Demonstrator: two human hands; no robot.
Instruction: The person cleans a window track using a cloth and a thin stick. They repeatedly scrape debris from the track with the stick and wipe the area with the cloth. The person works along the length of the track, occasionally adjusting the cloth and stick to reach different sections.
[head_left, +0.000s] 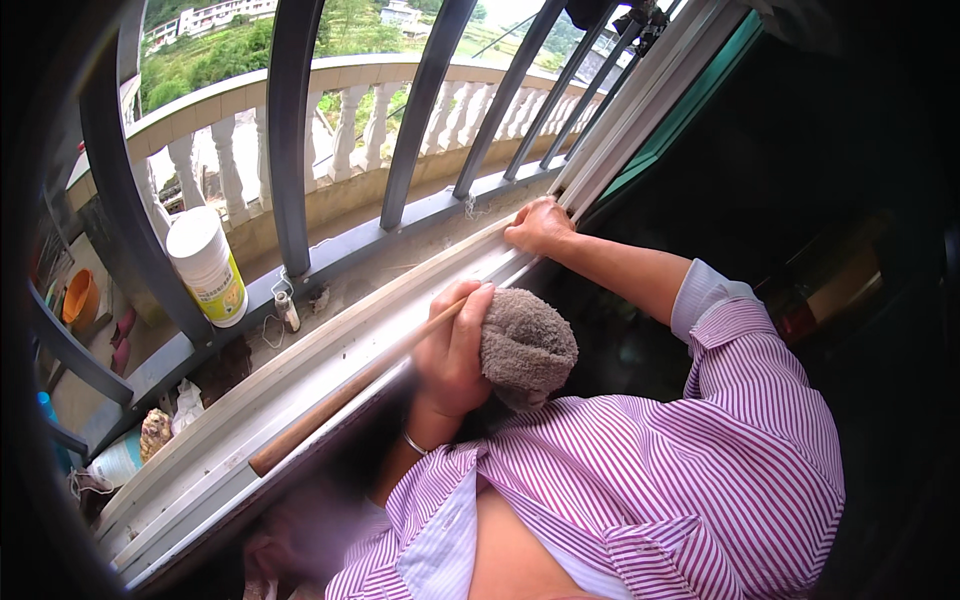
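Note:
My left hand, with a bracelet at the wrist, grips a tapered wooden stick and a bunched grey-brown towel cloth. The stick slants down and left, its thick end over the white sliding-window track. The cloth bulges out on the right side of that hand. Farther along the sill, my right hand is bent down into the corner where the track meets the upright window frame. Its fingertips are hidden, so whether it holds anything cannot be told.
Grey metal bars stand just outside the track. Between bars and track lie a white-lidded canister bearing writing, a small wire-tied cylinder, a corn cob and dirt. A balustrade and an orange basin are beyond.

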